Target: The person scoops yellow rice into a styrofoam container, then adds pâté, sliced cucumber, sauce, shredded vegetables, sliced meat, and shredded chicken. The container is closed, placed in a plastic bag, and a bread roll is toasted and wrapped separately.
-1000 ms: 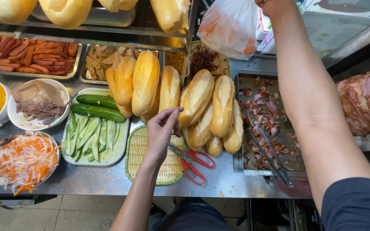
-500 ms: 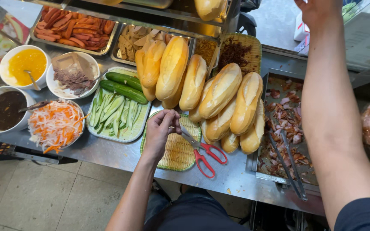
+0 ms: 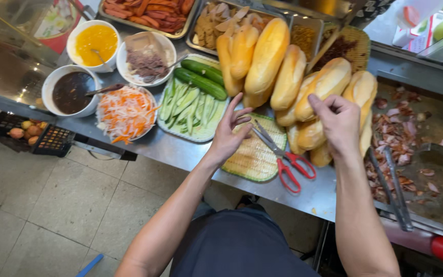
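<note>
My left hand (image 3: 230,133) rests on the round green woven mat (image 3: 255,156), fingers apart and empty, beside the blades of the red-handled scissors (image 3: 285,159). My right hand (image 3: 338,123) is laid over a golden baguette (image 3: 311,134) in the pile of bread rolls (image 3: 267,56), its fingers curled onto the loaf. The scissors lie half on the mat, handles toward me.
A tray of sliced cucumber (image 3: 193,105) sits left of the mat, with a bowl of shredded carrot (image 3: 126,113), a dark sauce bowl (image 3: 70,92), a yellow sauce bowl (image 3: 94,41) and a meat bowl (image 3: 147,59). A griddle with chopped meat and tongs (image 3: 390,184) lies at right.
My right arm came down from high above the counter, where it held a plastic bag, onto the bread pile. The left hand stayed at the mat. The view shifted left.
</note>
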